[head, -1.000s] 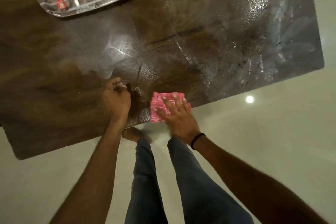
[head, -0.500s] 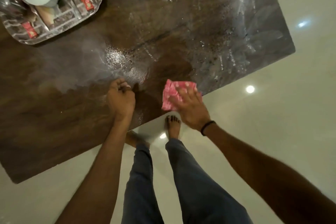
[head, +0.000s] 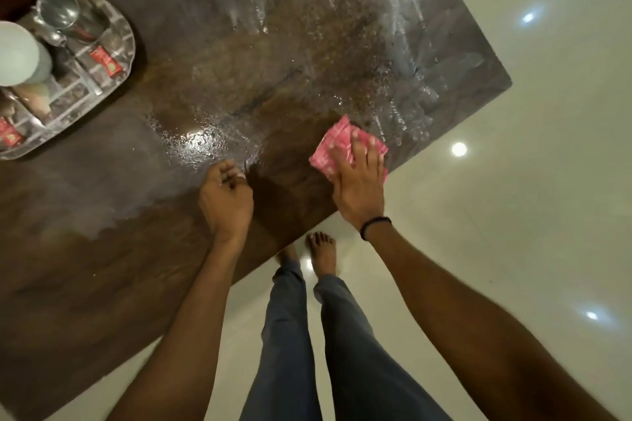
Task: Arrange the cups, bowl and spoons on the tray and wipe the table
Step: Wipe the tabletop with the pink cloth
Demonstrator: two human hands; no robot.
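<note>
Pink cloth (head: 333, 147), diagonal at table (head: 102, 284) edge, right hand (head: 360, 193) pressing flat

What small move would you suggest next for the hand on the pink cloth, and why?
Probably slide the pink cloth, flat under the right hand, leftward across the table: a glistening wet patch lies there, just beyond the left hand.

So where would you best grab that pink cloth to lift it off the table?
Pinch the bare far-left part of the pink cloth, coming from above and from the left. It lies folded flat by the near edge of the table, and the right hand presses flat over its right half, so only that part is free. A thumb-and-finger pinch probably suits such thin fabric.
</note>
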